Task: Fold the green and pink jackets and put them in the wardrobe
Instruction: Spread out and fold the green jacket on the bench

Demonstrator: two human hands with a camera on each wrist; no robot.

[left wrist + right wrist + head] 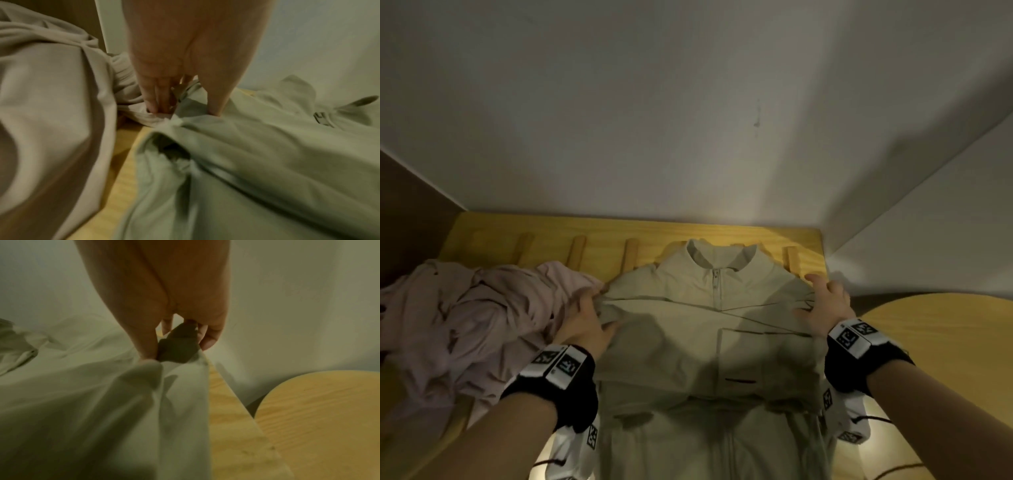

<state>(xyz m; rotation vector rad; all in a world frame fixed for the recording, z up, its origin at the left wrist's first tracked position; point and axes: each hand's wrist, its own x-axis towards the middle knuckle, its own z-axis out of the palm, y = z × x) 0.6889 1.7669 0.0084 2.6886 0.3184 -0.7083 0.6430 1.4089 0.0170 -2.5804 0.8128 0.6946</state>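
The pale green jacket (705,329) lies front up on a yellow wooden surface (619,229), collar toward the wall, zip closed, sleeves folded across the chest. My left hand (585,318) pinches its left shoulder edge, thumb on top and fingers (158,100) under the cloth (257,154). At the right shoulder edge my right hand (825,301) pinches the fabric (102,402) between thumb and fingers (207,339). The pink jacket (469,318) lies crumpled in a heap to the left, touching the green one; in the left wrist view this pink cloth (51,97) fills the left side.
A white wall (688,120) rises right behind the surface, with another wall at the right. Wooden pegs (577,253) stand along the back edge. A round wooden tabletop (945,342) (318,418) sits to the right, a narrow gap apart.
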